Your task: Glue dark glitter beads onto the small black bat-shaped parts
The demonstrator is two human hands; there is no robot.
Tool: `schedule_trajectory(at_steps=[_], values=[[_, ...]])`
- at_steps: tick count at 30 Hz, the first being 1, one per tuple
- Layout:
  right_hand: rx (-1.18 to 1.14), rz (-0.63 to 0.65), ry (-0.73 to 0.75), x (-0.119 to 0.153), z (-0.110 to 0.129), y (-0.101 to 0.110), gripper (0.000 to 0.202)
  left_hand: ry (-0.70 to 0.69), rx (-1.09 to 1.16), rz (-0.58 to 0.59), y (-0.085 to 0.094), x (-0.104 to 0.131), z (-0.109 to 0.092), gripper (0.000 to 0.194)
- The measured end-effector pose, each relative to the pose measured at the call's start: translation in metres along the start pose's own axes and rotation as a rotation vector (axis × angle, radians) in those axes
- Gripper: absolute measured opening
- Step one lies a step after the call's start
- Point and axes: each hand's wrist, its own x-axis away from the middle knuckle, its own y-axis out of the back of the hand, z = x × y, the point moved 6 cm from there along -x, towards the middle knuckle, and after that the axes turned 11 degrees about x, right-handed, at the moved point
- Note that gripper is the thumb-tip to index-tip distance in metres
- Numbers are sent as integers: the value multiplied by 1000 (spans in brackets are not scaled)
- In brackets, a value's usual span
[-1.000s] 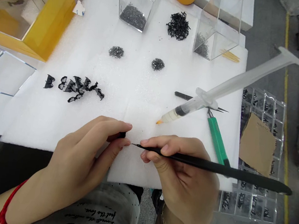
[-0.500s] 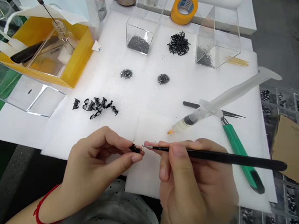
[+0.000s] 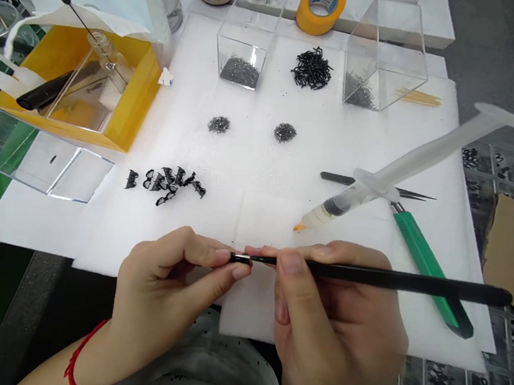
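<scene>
Between the thumb and forefinger of my left hand [image 3: 174,288] is a small black part [image 3: 240,258], mostly covered by the fingertips. My right hand [image 3: 338,327] grips slim black tweezers [image 3: 396,279], seen edge-on and lying nearly level. Their bright tip reaches the black part; whether a tiny piece sits in the tip is too small to tell. Beyond my left hand lie several black cut-out parts [image 3: 167,181]. Two little heaps of glittery dark bits, a left heap [image 3: 219,125] and a right heap [image 3: 285,133], rest on the white foam sheet [image 3: 242,159].
A syringe [image 3: 386,171] with an orange tip lies above my right hand, across other tweezers [image 3: 334,177]. Near it is a green-handled knife [image 3: 427,257]. Clear boxes, a black heap [image 3: 312,68] and orange tape [image 3: 321,7] stand behind; a yellow box [image 3: 132,102] is left.
The tweezers' tip has moved left onto the black part, which is now more covered by my left fingers. The whole view has shifted slightly.
</scene>
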Motion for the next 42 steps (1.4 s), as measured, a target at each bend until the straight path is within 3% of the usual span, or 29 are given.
schedule_trajectory(at_steps=[19,26,33,42], values=[[-10,53,27,0,0,-1,22,14,-35,11,0,0,2,21],[-2,138,40,-4,1,-1,16,20,-12,39,-1,-1,2,22],[-8,171,-121,-3,-4,-3,10,4,6,85,-3,0,2,19],[-16,163,-166,-3,-5,-3,9,-6,3,118,-3,0,2,19]])
